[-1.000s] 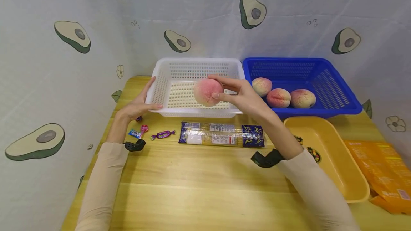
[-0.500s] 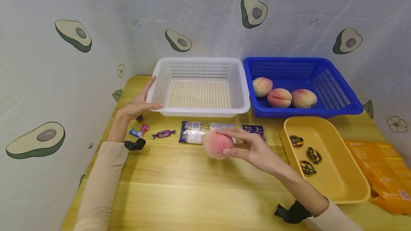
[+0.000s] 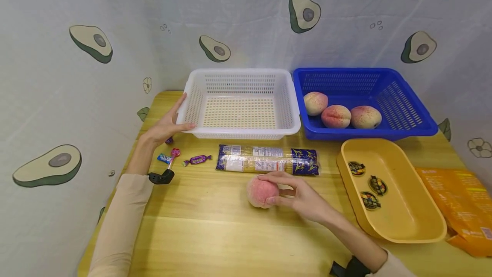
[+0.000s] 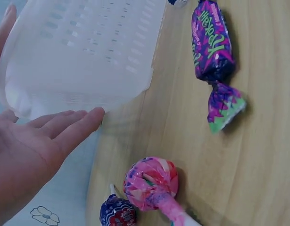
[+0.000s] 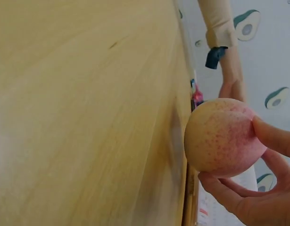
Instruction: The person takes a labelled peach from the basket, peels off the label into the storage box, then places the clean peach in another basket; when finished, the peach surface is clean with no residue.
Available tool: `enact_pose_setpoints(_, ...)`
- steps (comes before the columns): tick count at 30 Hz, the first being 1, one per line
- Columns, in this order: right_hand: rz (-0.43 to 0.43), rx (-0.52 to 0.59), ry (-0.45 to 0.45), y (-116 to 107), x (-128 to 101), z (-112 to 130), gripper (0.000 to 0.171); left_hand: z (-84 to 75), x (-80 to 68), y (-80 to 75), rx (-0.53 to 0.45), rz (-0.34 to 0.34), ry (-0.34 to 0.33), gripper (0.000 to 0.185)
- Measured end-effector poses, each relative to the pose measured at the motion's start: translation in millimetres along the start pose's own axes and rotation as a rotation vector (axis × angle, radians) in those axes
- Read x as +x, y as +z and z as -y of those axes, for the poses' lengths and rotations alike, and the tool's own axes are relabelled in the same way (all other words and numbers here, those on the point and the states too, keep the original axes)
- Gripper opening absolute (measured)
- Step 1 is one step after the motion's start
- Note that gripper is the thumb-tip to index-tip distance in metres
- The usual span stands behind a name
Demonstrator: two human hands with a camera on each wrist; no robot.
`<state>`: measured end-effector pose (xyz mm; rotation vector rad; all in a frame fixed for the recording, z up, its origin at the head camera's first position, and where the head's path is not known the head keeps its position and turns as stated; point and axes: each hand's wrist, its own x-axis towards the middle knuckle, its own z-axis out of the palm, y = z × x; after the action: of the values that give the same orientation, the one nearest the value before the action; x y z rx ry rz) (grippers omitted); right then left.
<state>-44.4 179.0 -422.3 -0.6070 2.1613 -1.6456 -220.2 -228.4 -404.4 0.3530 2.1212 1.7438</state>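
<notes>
My right hand [image 3: 303, 195] holds a pink and cream peach [image 3: 263, 191] between thumb and fingertips. The peach is low over the wooden tabletop, in front of the spaghetti pack [image 3: 267, 160]; the right wrist view shows its speckled side [image 5: 225, 139]. At the left end of the white basket [image 3: 242, 133], my left hand [image 3: 163, 131] is spread, thumb at the front rim and straight fingers along the outer side. In the left wrist view those fingers [image 4: 74, 129] lie against the basket wall [image 4: 88, 61]. No items show inside this basket.
Three peaches [image 3: 336, 116] sit in the blue basket [image 3: 369, 135] at back right. In front stands a yellow tray [image 3: 407, 208] with three round stickers, beside an orange bag [image 3: 461, 208]. A purple candy [image 3: 197, 160], a lollipop [image 3: 175, 153] and a blue-wrapped sweet [image 3: 164, 158] lie near my left wrist.
My right hand has brought the peach from over the white basket toward me and down, past the spaghetti pack to low over the tabletop. My left hand stays at the basket's end.
</notes>
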Motion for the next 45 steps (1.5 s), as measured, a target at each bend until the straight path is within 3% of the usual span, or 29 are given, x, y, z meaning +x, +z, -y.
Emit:
enact_pose_setpoints(4,-0.006,-0.010,0.000,1,2,-4,0.051,-5.1,-9.7,1.1,0.021,-0.057,0.030,0.108)
enact_pose_setpoints(9,-0.009,-0.016,0.016,1,2,-6,0.051,-26.2,-41.2,9.4,0.199,-0.228,0.094,0.106)
enact_pose_setpoints(12,-0.006,-0.010,0.016,1,2,-6,0.052,-41.4,-64.5,25.8,0.306,-0.385,0.191,0.094)
enact_pose_setpoints(15,-0.003,-0.010,0.017,1,2,-6,0.052,-50.5,-85.3,56.5,0.284,-0.493,0.299,0.073)
enact_pose_setpoints(17,-0.002,-0.016,0.017,1,1,-6,0.052,-50.9,-95.3,84.2,0.231,-0.467,0.337,0.060)
enact_pose_setpoints(19,-0.003,-0.022,0.014,1,0,-7,0.052,-46.7,-102.5,115.1,0.187,-0.370,0.330,0.050)
enact_pose_setpoints(23,-0.010,-0.081,-0.007,0,-1,-7,0.052,-31.8,-107.3,171.0,0.190,-0.156,0.223,0.048)
enact_pose_setpoints(25,-0.018,-0.130,-0.019,0,-1,-7,0.052,-24.4,-106.3,192.0,0.181,-0.092,0.164,0.050)
enact_pose_setpoints(28,-0.029,-0.189,-0.033,0,-1,-8,0.051,-14.4,-103.6,213.0,0.151,-0.050,0.116,0.051)
enact_pose_setpoints(34,-0.033,-0.146,-0.036,1,-2,-10,0.051,-1.6,-97.8,231.2,0.108,-0.025,0.093,0.049)
enact_pose_setpoints(45,-0.041,-0.084,-0.026,0,-4,-11,0.051,1.4,-90.2,233.4,0.043,0.010,0.060,0.051)
